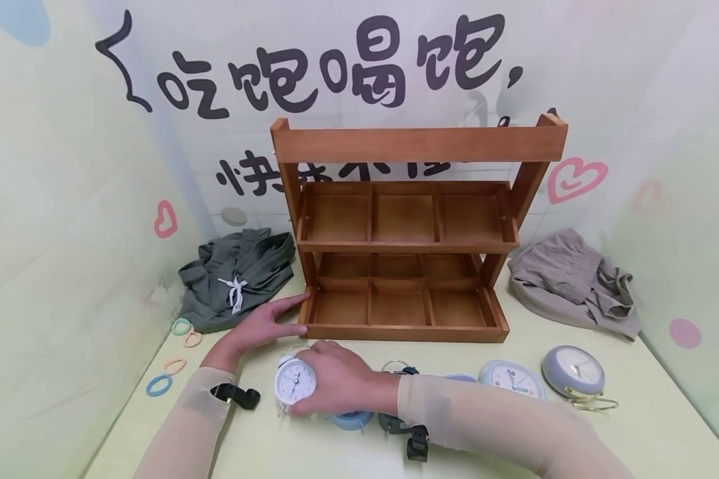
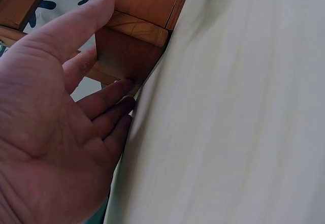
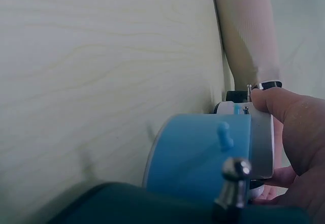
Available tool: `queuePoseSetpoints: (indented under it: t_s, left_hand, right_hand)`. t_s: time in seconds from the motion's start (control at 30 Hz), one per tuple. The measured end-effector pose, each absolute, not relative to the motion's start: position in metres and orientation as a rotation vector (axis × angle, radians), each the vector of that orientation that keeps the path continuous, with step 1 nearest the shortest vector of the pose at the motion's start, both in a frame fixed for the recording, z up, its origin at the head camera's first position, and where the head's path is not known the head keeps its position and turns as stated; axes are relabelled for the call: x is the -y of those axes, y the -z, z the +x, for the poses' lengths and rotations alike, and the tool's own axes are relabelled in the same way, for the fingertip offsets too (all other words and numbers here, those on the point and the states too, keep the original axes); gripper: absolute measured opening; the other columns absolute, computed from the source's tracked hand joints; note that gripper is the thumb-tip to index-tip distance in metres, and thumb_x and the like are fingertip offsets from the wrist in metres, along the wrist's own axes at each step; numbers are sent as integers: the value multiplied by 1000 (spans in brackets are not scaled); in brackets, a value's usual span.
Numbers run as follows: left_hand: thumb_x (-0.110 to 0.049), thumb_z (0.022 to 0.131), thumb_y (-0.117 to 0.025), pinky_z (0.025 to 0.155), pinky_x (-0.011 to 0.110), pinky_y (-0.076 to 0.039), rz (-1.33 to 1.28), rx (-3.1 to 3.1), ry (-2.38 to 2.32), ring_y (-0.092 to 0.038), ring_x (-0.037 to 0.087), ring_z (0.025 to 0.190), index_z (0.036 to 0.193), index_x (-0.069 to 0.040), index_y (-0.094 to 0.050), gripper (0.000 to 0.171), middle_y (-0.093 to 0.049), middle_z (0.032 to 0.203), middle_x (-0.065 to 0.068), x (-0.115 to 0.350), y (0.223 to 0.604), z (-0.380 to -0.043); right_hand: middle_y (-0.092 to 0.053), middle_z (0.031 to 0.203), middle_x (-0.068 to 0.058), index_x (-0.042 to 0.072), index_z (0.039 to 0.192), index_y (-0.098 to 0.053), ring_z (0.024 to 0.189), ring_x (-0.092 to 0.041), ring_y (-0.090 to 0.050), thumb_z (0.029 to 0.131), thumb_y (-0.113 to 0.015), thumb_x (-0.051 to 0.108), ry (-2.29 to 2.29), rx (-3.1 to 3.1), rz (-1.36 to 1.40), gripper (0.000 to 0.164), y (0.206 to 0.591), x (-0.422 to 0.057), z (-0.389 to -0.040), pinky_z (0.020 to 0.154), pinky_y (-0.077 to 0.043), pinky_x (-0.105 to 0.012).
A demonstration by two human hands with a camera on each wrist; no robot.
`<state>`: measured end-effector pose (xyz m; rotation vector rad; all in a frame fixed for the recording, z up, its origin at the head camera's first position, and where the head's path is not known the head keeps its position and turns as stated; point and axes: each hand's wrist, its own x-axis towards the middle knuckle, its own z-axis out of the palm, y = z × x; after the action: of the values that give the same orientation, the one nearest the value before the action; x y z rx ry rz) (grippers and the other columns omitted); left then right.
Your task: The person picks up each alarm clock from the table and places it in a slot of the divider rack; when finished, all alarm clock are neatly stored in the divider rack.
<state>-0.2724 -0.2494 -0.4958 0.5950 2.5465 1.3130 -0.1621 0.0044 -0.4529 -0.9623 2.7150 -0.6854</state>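
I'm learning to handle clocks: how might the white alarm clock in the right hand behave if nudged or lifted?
The white alarm clock is probably stiff, its casing round in the right hand. Pushed, it may tip or roll, being a round body with a thin leg below. Its smooth-looking shell could be slippery.

Pale table (image 1: 311,452) | wooden rack (image 1: 407,247) | dark-green garment (image 1: 239,266) | taupe garment (image 1: 566,286) | four rings (image 1: 150,391) | alarm clocks (image 1: 573,370)

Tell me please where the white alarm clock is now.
In the head view, the right hand grips the white alarm clock left of centre, in front of the left end of the wooden rack.
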Motion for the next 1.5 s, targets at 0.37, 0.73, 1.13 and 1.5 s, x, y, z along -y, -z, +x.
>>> queuePoseSetpoints:
  t_s: [0.37,0.73,1.13,1.5]
  left_hand:
    - [-48,97,-87,131,65,-28,622,-2575,-1278,-33,33,165,169,-33,-52,81,-45,175,-5,251,496,-274]
    - [-33,99,-86,131,69,-26,636,-2507,-1363,-33,38,165,169,-26,-52,78,-45,175,3,248,496,-275]
    - [-43,96,-90,132,62,-29,574,-2499,-1372,-34,34,165,168,-28,-53,82,-47,174,3,250,499,-275]
    - [-46,96,-89,133,60,-26,567,-2508,-1352,-31,32,166,169,-33,-52,82,-44,175,-1,248,499,-274]
  right_hand:
    - [-62,143,-1,21,161,-59,122,-12,-58,84,-91,67,677,-2766,-1035,95,437,-14,-166,95,-57,-29]
    - [-60,147,-6,23,159,-59,125,-19,-58,85,-91,65,636,-2888,-1024,91,416,-36,-186,94,-60,-36]
    - [-63,144,-8,17,155,-63,125,-23,-59,84,-93,63,579,-3065,-1016,90,405,-54,-221,103,-59,-42]
    - [-62,144,-10,16,154,-63,123,-24,-57,84,-92,64,573,-3078,-940,90,410,-62,-242,103,-59,-42]
